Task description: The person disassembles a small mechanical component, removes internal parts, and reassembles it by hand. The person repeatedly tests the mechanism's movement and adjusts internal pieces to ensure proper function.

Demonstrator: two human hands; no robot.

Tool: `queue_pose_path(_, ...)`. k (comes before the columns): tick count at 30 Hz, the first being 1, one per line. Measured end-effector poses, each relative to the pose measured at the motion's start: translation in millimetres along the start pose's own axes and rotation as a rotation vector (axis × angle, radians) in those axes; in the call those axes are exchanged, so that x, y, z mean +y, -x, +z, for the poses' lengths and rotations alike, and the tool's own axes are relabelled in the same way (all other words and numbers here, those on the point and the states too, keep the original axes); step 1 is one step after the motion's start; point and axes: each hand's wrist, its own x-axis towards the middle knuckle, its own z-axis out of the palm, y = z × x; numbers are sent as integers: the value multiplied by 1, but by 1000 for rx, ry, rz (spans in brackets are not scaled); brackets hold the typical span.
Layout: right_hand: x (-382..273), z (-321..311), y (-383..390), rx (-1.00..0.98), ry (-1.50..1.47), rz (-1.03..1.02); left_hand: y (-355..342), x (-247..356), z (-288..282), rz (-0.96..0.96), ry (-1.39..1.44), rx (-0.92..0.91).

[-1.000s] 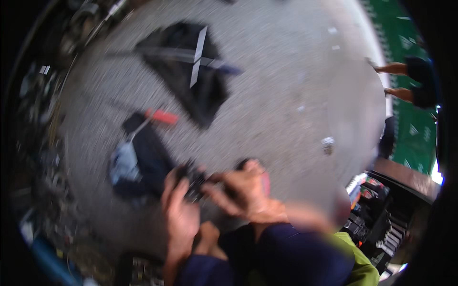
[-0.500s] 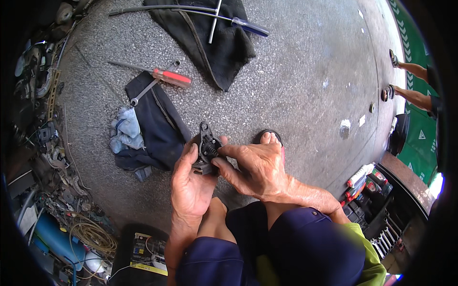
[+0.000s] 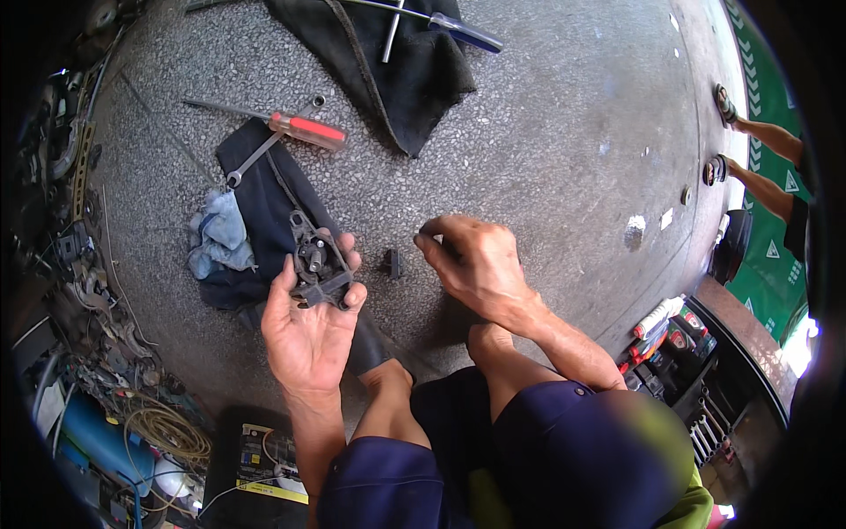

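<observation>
My left hand (image 3: pixel 308 339), palm up, has its fingers and thumb around a dark metal housing (image 3: pixel 316 264) that looks like a brake caliper. Its open side faces up, showing a small bolt or pin inside. A small dark block (image 3: pixel 394 264) shows between my hands; I cannot tell whether it lies on the floor or is in the air. To the right and apart from the housing, my right hand (image 3: pixel 480 264) has curled fingers, and whatever they may hold is hidden. Beside my left hand lies a dark cloth (image 3: pixel 264 207) with a crumpled blue rag (image 3: pixel 220 231).
A red-handled screwdriver (image 3: pixel 304 130) crosses a wrench (image 3: pixel 264 156) beyond the dark cloth. Farther off, a blue-handled screwdriver (image 3: pixel 465 33) rests on a black cloth (image 3: pixel 388 88). Piled parts and coiled hose (image 3: pixel 167 438) line the left; a tool cart (image 3: pixel 736 353) stands right. A person's feet (image 3: pixel 720 169) show far right.
My hands have come apart. The left one has moved left with the housing, and the right one has drawn off it with fingers curled. A small dark block now shows between them.
</observation>
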Motion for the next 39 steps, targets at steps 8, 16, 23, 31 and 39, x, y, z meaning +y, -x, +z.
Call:
queue_pose_path(8, 41, 69, -2, -194, 245, 99, -1, -10, 6, -33, -12, -27)
queue_pose_path(16, 18, 18, -7, -116, -458, 439, 5, -12, 10, -3, -108, -3)
queue_pose_path(23, -39, -26, 23, 352, -467, -185, 10, -19, 22, 133, -296, 45)
queue_pose_path(31, -49, -32, 27, 352, -203, -318, 20, -25, 36, 172, -389, 24)
queue_pose_path(39, -46, -26, 27, 300, -176, -331, 22, -28, 35, 243, -436, -22)
